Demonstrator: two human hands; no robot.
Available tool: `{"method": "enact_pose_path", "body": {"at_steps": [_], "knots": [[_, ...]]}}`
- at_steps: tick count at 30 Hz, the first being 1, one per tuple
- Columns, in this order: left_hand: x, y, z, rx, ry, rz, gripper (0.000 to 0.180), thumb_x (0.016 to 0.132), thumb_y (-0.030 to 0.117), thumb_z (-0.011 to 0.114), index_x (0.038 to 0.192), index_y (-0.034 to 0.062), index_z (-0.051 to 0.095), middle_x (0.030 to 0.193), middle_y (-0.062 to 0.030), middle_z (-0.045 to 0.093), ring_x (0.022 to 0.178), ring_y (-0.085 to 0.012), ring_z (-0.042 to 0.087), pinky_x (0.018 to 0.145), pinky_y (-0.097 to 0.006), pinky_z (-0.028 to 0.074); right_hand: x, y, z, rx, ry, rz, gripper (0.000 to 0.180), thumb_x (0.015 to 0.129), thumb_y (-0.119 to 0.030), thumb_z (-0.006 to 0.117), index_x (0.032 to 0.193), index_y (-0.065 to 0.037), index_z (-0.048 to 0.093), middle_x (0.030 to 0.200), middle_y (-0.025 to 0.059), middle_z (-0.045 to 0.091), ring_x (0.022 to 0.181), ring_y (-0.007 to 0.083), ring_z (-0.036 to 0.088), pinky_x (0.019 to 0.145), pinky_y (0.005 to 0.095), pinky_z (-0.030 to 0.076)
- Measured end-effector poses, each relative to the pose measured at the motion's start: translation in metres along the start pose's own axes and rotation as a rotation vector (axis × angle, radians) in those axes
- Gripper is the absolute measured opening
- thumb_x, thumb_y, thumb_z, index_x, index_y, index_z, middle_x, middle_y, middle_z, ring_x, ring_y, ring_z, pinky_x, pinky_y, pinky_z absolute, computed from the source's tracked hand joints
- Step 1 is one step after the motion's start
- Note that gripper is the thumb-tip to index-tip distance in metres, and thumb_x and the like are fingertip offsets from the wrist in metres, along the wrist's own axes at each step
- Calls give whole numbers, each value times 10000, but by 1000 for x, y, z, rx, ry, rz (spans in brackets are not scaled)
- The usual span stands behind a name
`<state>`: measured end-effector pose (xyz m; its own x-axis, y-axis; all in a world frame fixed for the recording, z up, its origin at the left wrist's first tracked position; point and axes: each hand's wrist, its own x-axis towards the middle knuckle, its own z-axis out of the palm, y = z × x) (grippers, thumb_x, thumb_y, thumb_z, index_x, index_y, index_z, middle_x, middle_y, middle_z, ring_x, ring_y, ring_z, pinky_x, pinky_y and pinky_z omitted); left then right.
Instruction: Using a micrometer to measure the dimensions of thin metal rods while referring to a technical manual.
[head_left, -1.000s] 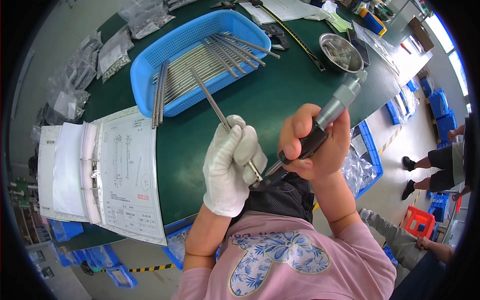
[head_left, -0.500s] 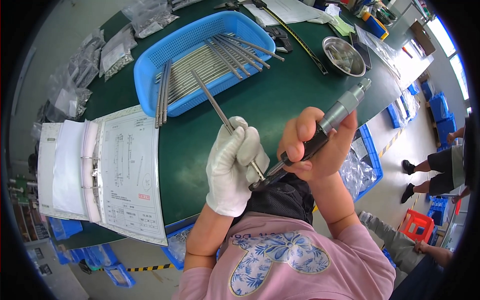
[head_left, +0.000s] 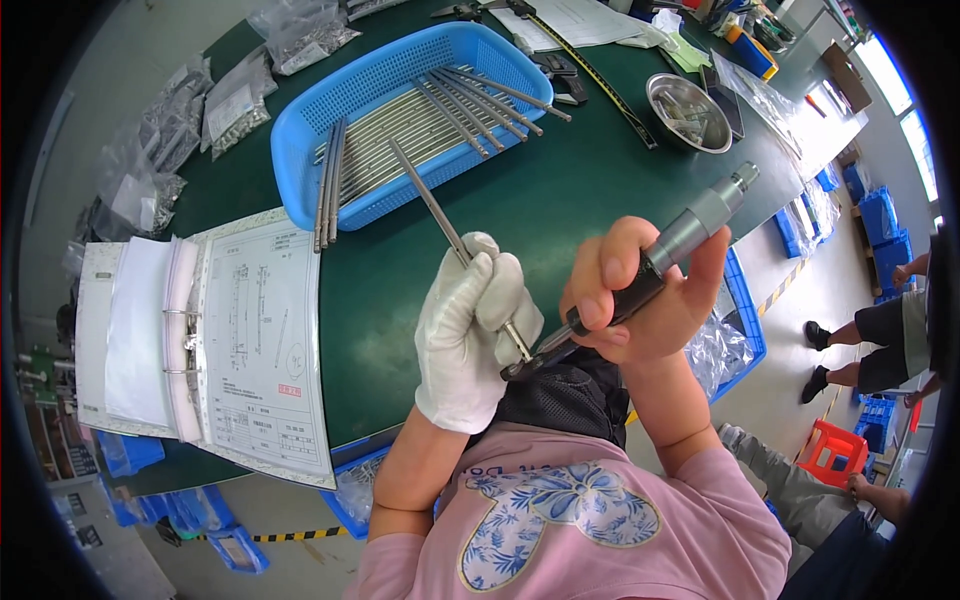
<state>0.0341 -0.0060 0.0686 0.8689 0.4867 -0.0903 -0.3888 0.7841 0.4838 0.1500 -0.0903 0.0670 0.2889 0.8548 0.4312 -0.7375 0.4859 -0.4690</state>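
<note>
My left hand (head_left: 470, 335), in a white glove, grips a long thin metal rod (head_left: 425, 195) near its lower end; the rod slants up and left over the green table toward the blue basket. My bare right hand (head_left: 630, 300) holds a grey and black pen-shaped power tool (head_left: 690, 225), its thin tip meeting the rod's lower end just below my gloved fingers. The tool's rear end points up and right.
A blue plastic basket (head_left: 300, 130) holds several more metal rods. An open ring binder (head_left: 200, 340) with a drawing lies at left. Bags of small parts (head_left: 230, 105) sit at the far left, a steel bowl (head_left: 685, 110) at the back right. People stand at right.
Both hands, with rod and tool, have stayed together in nearly the same place; the view has shifted only slightly.
</note>
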Motion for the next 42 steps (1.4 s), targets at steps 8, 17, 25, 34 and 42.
{"method": "enact_pose_path", "body": {"at_steps": [8, 17, 25, 34, 42], "knots": [[0, 3, 1, 1, -25, -3, 102, 900, 178, 377, 920, 96, 435, 558, 29, 286, 394, -77, 269, 371, -217, 225, 3, 1, 3, 0, -30, -13, 747, 758, -687, 326, 869, 31, 501, 724, 187, 540, 394, 93, 376, 343, 188, 330], [0, 4, 6, 68, 64, 33, 116, 908, 183, 351, 919, 91, 420, 561, 41, 279, 386, -63, 244, 370, -217, 206, 7, 13, 0, 130, 73, 18, 779, 765, -693, 270, 850, 36, 530, 734, 231, 559, 423, 126, 412, 321, 182, 313], [-5, 4, 12, 91, 268, 93, 136, 904, 187, 375, 947, 85, 453, 642, 33, 406, 554, -74, 454, 488, -201, 380, 8, 13, 6, 104, 49, 8, 814, 760, -704, 247, 882, 57, 509, 760, 214, 572, 450, 119, 442, 339, 173, 323], [8, 1, 19, 113, 317, 88, 110, 895, 184, 389, 905, 90, 446, 597, 41, 338, 466, -72, 372, 419, -213, 311, 12, 5, 2, 54, 121, 22, 813, 742, -722, 257, 853, 45, 504, 735, 204, 558, 418, 115, 406, 327, 182, 304], [2, 11, 3, -99, 22, -59, 107, 881, 196, 433, 934, 103, 439, 588, 40, 334, 421, -64, 317, 412, -200, 284, 8, 4, 7, -25, 220, -23, 662, 799, -654, 267, 824, -41, 516, 638, 122, 500, 342, 114, 344, 277, 202, 268]]}}
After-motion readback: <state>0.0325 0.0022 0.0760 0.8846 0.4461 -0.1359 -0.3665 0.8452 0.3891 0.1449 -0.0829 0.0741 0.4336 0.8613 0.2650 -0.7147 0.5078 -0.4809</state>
